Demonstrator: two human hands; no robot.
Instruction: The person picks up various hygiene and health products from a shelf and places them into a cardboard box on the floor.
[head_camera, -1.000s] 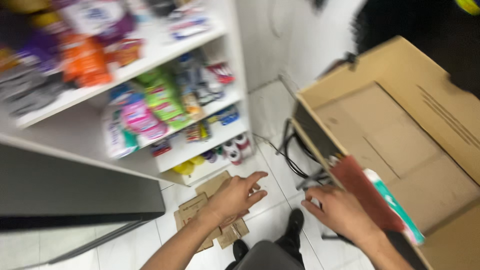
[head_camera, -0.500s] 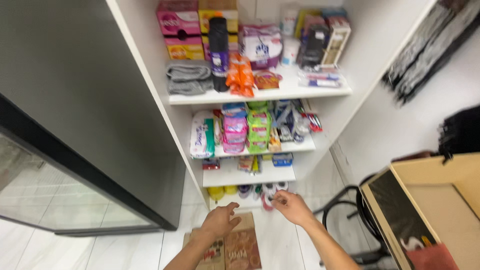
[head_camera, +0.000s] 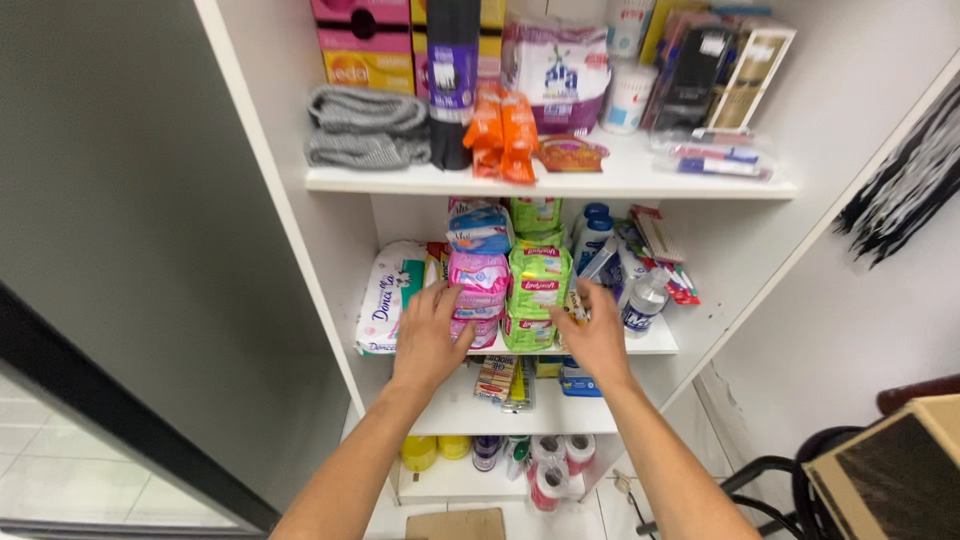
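Observation:
Both of my hands reach toward the middle shelf (head_camera: 655, 346) of a white shelving unit. My left hand (head_camera: 430, 335) is open, fingers spread, its fingertips at a stack of pink soft packs (head_camera: 480, 285). My right hand (head_camera: 597, 335) is also open and holds nothing; it hovers just right of a stack of green soft packs (head_camera: 538, 285). A large white soft pack (head_camera: 388, 295) leans to the left of my left hand. Behind the stacks stand a blue-and-white pack (head_camera: 480, 228) and white bottles (head_camera: 592, 235).
The top shelf (head_camera: 620, 180) carries folded grey towels (head_camera: 365, 125), a dark roll (head_camera: 453, 80), orange packets (head_camera: 503, 135) and boxes. Lower shelves hold small packets and bottles (head_camera: 545, 470). A dark panel (head_camera: 120, 250) stands left; a cardboard box (head_camera: 890, 480) sits at the lower right.
The view has swung up from the floor to the shelves. Both hands have risen from near the bottom shelf to the middle shelf, close to the pink and green packs.

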